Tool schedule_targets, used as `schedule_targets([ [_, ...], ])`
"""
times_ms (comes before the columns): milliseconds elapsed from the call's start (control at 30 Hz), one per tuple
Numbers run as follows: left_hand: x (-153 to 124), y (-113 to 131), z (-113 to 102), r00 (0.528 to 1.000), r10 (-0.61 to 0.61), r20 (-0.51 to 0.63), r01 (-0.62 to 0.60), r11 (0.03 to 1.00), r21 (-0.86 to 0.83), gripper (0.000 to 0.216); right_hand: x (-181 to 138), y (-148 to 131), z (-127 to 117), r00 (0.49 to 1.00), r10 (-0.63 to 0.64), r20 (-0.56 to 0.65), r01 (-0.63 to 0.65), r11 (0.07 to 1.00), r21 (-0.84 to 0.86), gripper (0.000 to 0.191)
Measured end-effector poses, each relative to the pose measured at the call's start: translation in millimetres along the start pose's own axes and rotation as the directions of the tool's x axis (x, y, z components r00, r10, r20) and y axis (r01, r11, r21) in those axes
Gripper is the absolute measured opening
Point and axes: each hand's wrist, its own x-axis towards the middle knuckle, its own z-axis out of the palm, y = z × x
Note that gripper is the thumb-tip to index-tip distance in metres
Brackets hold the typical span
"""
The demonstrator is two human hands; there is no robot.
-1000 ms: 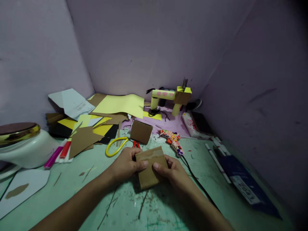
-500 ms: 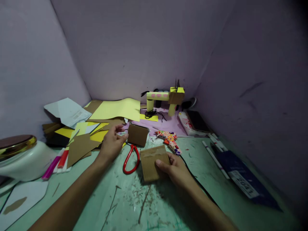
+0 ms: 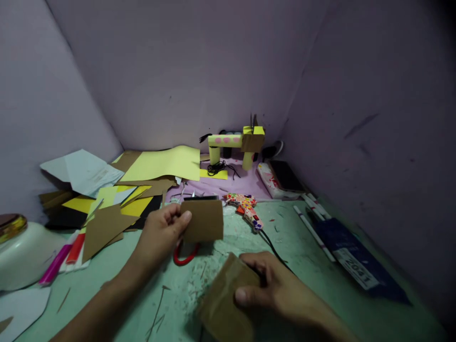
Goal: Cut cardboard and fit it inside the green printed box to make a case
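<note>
My left hand (image 3: pixel 166 230) pinches the left edge of a plain brown cardboard piece (image 3: pixel 204 221), raised over the table and partly covering red-handled scissors (image 3: pixel 185 256). Closer to me, my right hand (image 3: pixel 265 285) grips a second piece, a taped cardboard square (image 3: pixel 228 299), tilted and blurred at its lower end. Its thumb presses on the front face, and the fingers behind are partly hidden. Beyond my right hand lies a flower-patterned glue gun (image 3: pixel 245 207) with a black cord.
A yellow paper-and-cardboard animal figure (image 3: pixel 228 141) stands at the back. Paper and cardboard scraps (image 3: pixel 107 223) pile up at left, beside a white pot-like container (image 3: pixel 28 256). On the right are a phone (image 3: pixel 286 175), white sticks (image 3: pixel 313 232) and a blue packet (image 3: pixel 359 261).
My left hand has picked up the brown cardboard piece from the table. My right hand has drawn the taped square nearer and tilted it. The view has shifted slightly to the right.
</note>
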Motion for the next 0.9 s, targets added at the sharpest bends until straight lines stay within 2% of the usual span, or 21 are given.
schedule_targets([
  [33, -12.7, -0.7, 4.4, 0.998, -0.049, 0.048, 0.047, 0.998, 0.044, 0.031, -8.7, -0.2, 1.6, 0.999, -0.034, -0.036, 0.029, 0.992, -0.123, 0.026],
  [100, -34.9, -8.4, 15.4, 0.977, -0.150, 0.153, 0.134, 0.985, 0.111, 0.037, -20.7, 2.2, 5.6, 0.968, -0.235, -0.085, 0.176, 0.884, -0.432, 0.021],
  [167, -49.6, -21.0, 25.1, 0.945, -0.228, 0.236, 0.182, 0.962, 0.203, 0.036, -25.2, 7.5, 9.7, 0.914, -0.402, 0.054, 0.340, 0.685, -0.645, 0.019],
  [200, -53.7, -27.0, 28.1, 0.945, -0.220, 0.243, 0.144, 0.945, 0.295, 0.035, -25.7, 10.4, 11.4, 0.894, -0.431, 0.120, 0.382, 0.597, -0.705, 0.019],
  [233, -55.8, -31.7, 29.6, 0.955, -0.194, 0.224, 0.087, 0.906, 0.414, 0.037, -25.6, 12.8, 12.7, 0.889, -0.429, 0.159, 0.393, 0.537, -0.746, 0.020],
  [300, -55.4, -35.8, 28.3, 0.980, -0.099, 0.173, -0.034, 0.770, 0.637, 0.040, -25.6, 14.7, 14.3, 0.922, -0.365, 0.131, 0.317, 0.516, -0.796, 0.030],
  [333, -53.8, -35.4, 26.4, 0.988, -0.054, 0.144, -0.068, 0.689, 0.721, 0.040, -26.0, 13.7, 14.7, 0.947, -0.306, 0.095, 0.256, 0.542, -0.800, 0.038],
  [400, -49.7, -32.1, 21.7, 0.995, 0.020, 0.094, -0.089, 0.564, 0.821, 0.025, -26.5, 8.2, 15.3, 0.987, -0.154, 0.042, 0.129, 0.615, -0.778, 0.057],
  [433, -47.8, -30.7, 19.7, 0.994, 0.067, 0.084, -0.107, 0.532, 0.840, 0.014, -26.3, 4.1, 15.8, 0.996, -0.074, 0.040, 0.078, 0.641, -0.763, 0.064],
  [467, -46.1, -30.1, 18.1, 0.987, 0.131, 0.096, -0.150, 0.518, 0.842, 0.018, -25.6, -0.3, 16.4, 0.999, -0.006, 0.047, 0.039, 0.656, -0.753, 0.069],
  [500, -44.6, -30.7, 16.9, 0.968, 0.212, 0.135, -0.229, 0.523, 0.821, 0.034, -24.5, -4.9, 17.2, 0.997, 0.041, 0.059, 0.017, 0.661, -0.750, 0.073],
  [567, -42.3, -34.8, 15.3, 0.881, 0.397, 0.258, -0.455, 0.560, 0.692, 0.057, -22.2, -13.2, 18.6, 0.993, 0.091, 0.078, -0.001, 0.660, -0.752, 0.074],
  [633, -41.2, -40.0, 13.7, 0.758, 0.545, 0.357, -0.649, 0.579, 0.494, 0.057, -21.4, -17.9, 19.0, 0.993, 0.084, 0.083, 0.007, 0.662, -0.749, 0.073],
  [700, -41.5, -42.7, 11.9, 0.662, 0.601, 0.448, -0.748, 0.570, 0.340, 0.053, -23.6, -15.9, 17.6, 0.996, 0.029, 0.081, 0.040, 0.677, -0.735, 0.066],
  [800, -45.6, -39.6, 10.5, 0.566, 0.519, 0.640, -0.806, 0.513, 0.296, 0.053, -33.4, 2.9, 12.3, 0.993, -0.080, 0.089, 0.119, 0.645, -0.755, 0.044],
  [900, -53.7, -33.5, 13.7, 0.561, 0.272, 0.782, -0.801, 0.416, 0.430, 0.058, -49.8, 31.2, 6.1, 0.976, -0.133, 0.174, 0.217, 0.480, -0.850, 0.009],
])
